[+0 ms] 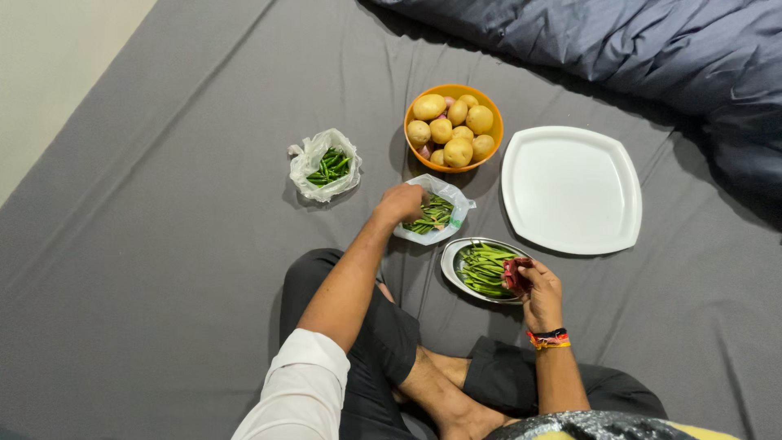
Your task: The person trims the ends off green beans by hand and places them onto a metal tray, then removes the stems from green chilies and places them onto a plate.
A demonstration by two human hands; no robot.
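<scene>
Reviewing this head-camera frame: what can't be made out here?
- Left hand: its fingertips are inside the bean bag, so any grip is hidden.
- Right hand: it closes on a dark red thing, too small to identify.
- Orange bowl: potatoes cover all but a few pinkish pieces beneath.
- Small bag: its green pieces are too small to tell apart.

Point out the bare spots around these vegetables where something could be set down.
The white plate is bare. Grey sheet lies open left of the chilli bag. It is crowded between the potato bowl, bean bag and steel plate, where both hands work.
</scene>
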